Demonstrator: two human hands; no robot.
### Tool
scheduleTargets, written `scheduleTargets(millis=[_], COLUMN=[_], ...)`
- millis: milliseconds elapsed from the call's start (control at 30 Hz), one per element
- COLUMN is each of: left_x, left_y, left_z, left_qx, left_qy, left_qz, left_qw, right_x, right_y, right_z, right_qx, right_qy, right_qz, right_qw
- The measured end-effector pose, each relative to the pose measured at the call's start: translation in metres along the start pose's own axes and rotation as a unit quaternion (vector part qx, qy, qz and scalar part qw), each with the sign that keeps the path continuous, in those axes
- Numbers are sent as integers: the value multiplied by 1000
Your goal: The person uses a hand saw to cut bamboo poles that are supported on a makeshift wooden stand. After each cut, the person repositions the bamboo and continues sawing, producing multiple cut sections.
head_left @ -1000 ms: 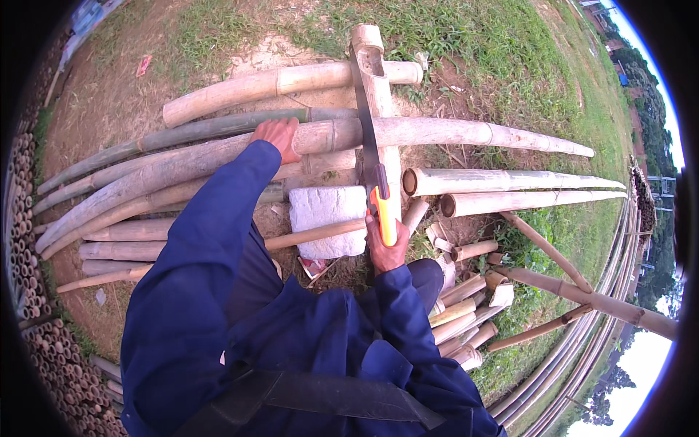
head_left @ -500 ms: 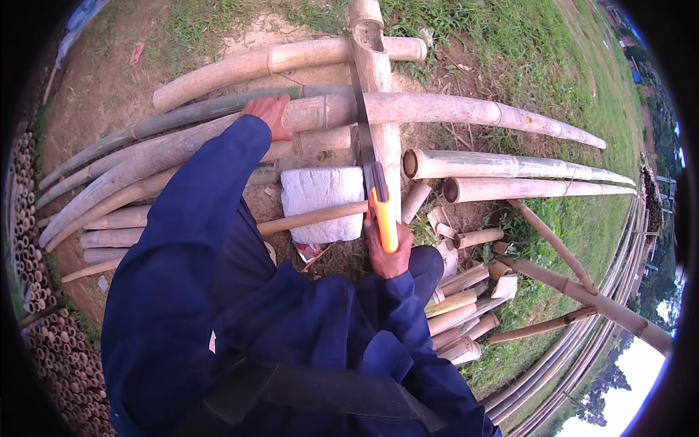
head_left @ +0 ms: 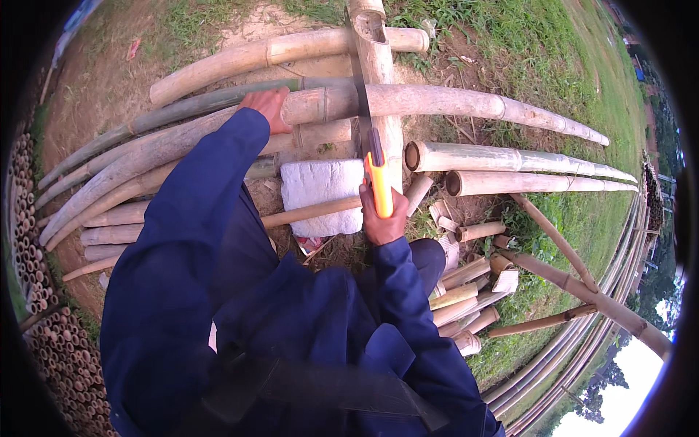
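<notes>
"What has just changed under your hands?"

"The saw (head_left: 379, 188). Half a second ago I had its orange handle drawn back nearer my knee; now I've pushed it away from me, and its blade (head_left: 360, 73) reaches out past the short log (head_left: 306, 48) in my view. A second ago it was also further forward than at that pull, so I judge this to be one push in a run of back-and-forth strokes."

"Has your hold slipped with all that?"

"No. My right hand (head_left: 384, 216) is closed round the handle. My left hand (head_left: 268, 109) hasn't shifted along the thick bamboo pole (head_left: 437, 100); it is clamped over it, to the left of the blade."

"And where does that pole lie?"

"Out in front of me, running from left to right, crossing a notched bamboo post (head_left: 374, 54) that points away from me. A white block (head_left: 320, 178) sits on the near side, with a stick (head_left: 309, 212) lying across it."

"So what does the push mean for the work?"

"The blade crosses the pole, and the wood on both sides of it lies in line, so I judge the cut isn't through. From above, I can't tell how deep the teeth sit. The steady left hand should help keep the line true."
</notes>
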State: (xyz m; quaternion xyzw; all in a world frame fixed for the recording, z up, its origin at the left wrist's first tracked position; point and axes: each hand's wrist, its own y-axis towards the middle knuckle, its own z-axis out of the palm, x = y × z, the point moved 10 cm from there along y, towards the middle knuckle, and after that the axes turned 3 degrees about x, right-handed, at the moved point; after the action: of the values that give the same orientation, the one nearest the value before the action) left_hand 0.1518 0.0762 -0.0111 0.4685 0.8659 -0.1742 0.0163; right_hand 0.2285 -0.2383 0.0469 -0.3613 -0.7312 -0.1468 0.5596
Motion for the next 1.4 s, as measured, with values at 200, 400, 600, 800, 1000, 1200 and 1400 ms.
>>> scheduleTargets(millis=[200, 400, 600, 800, 1000, 1200, 1400], left_x=[17, 9, 19, 11, 8, 13, 13], left_y=[-9, 5, 3, -3, -4, -4, 10], left_z=[3, 15, 10, 9, 7, 13, 3], left_qx=[-23, 13, 50, 16, 25, 18, 17], left_qy=[22, 0, 6, -5, 14, -14, -2], left_qz=[11, 0, -14, -17, 1, -4, -3], left_qw=[999, 1000, 999, 1000, 1000, 1000, 1000], right_x=[-14, -4, -25, -11, 1, -12, -6], right_y=[-105, -25, -68, -80, -8, -102, 7], right_z=[-38, -9, -17, -32, 1, -46, 5], right_qx=[9, -15, -15, -16, -22, -16, -1], right_qy=[3, 6, 38, -24, 44, -31, 36], right_qz=[39, 9, 44, -8, 3, -6, 2], right_qw=[999, 1000, 998, 1000, 999, 999, 999])
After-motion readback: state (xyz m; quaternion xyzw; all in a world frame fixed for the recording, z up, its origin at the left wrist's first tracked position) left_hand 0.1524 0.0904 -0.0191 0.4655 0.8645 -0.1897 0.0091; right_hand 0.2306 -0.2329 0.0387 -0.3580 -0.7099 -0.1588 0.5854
